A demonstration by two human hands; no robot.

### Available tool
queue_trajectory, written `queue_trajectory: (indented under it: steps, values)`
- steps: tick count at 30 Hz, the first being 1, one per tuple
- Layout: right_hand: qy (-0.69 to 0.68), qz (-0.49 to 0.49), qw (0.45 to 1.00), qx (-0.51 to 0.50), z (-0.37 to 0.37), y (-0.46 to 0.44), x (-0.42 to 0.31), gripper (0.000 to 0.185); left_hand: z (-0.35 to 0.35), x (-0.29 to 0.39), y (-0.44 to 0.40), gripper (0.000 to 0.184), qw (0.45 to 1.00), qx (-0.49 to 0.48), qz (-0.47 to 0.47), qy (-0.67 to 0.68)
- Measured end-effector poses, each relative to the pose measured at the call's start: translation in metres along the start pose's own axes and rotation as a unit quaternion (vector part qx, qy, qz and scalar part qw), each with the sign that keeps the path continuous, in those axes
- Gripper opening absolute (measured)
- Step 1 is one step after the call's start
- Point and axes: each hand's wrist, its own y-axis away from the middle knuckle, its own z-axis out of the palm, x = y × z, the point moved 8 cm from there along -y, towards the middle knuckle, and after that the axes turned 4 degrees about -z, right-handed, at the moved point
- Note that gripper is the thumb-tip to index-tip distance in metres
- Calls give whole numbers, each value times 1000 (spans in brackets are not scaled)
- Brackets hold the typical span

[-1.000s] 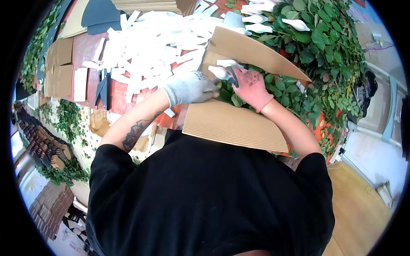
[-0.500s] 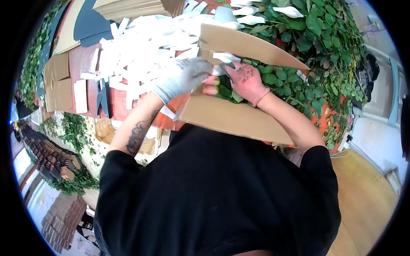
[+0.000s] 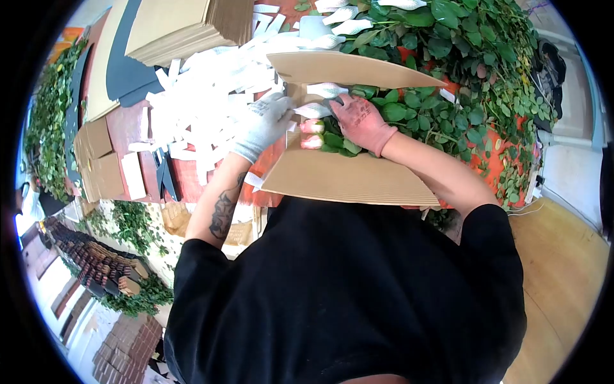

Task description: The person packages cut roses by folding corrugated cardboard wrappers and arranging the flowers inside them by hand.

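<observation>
White mesh sleeve lies between our hands, long axis left-right, beyond 2 pink roses in cardboard. Our right hand grips right end; left hand nears left tip, grip we can't tell.

Work table with reddish top runs across scene, left to right. Near right: smooth tan floor, faint seam in it. Beyond, at right: white panel-like surface, thin pale cord by its foot. Left: pale floor, leaf-strewn. Near left: brown brick-like rows, wall or stack unclear. Bright glare along left edge, source unclear. Light strong over table.
</observation>
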Motion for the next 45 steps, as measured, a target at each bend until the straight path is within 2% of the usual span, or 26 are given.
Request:
queue_trajectory:
  steps: [3,4,6,8,9,12,14,15,18,21,24,25,26,27,29,32,34,38,40,41,42,44,45]
  values:
    - [-17,11,1000,-9,-4,-1,0,37,-31,-18,11,11,996,79,-32,14]
    - [-22,4,1000,-9,-5,-1,-2,34,-37,-37,16,19,994,44,-95,-34]
    - [-10,6,1000,-5,-8,0,-3,32,-59,-41,22,28,986,58,-124,-93]
    - [5,-6,1000,-1,-10,-2,-6,29,-70,-13,21,34,992,78,-58,-80]
    - [1,-7,1000,8,-10,0,-6,28,-62,5,17,34,997,-6,-71,-31]
    - [-2,-20,1000,11,-6,1,-2,26,-27,53,12,31,992,-41,86,83]
    - [-21,-22,998,53,-12,3,2,27,-2,56,6,32,993,-92,59,53]
    - [-67,9,997,46,-24,0,4,28,0,54,8,33,993,-92,50,46]
    - [52,23,991,118,-60,0,6,29,6,44,10,35,996,-70,37,47]
    - [116,33,992,45,-45,-12,10,29,16,40,18,36,995,-74,46,50]
    - [115,32,993,9,-32,-21,12,29,17,43,13,37,991,-98,79,34]
    - [117,24,993,6,-32,-24,11,29,20,48,15,38,987,-124,104,19]
    - [86,14,995,47,-40,-25,7,31,19,49,17,38,987,-122,99,22]
    - [55,7,995,89,-47,-24,6,32,18,46,17,36,991,-113,68,17]
    - [26,15,995,92,-41,-25,3,34,19,44,16,34,994,-105,40,17]
    - [-20,38,994,105,-30,-28,11,41,23,45,16,34,993,-100,63,18]
    - [17,-11,994,105,-25,-25,5,43,14,51,16,34,991,-17,131,-16]
    - [17,7,997,70,-19,-20,14,42,9,41,11,30,988,-47,132,61]
    - [16,2,997,78,-17,-16,12,41,2,10,5,27,985,-22,-48,166]
    - [1,10,997,78,-17,-13,12,37,0,4,3,28,987,-35,-78,137]
    - [0,16,997,79,-15,-10,13,37,2,0,2,28,987,-40,-74,137]
    - [27,-3,996,81,-12,-12,14,34,-15,-1,0,30,994,91,-19,58]
    - [28,-5,996,82,-12,-13,13,34,-20,7,-4,30,995,61,-15,76]
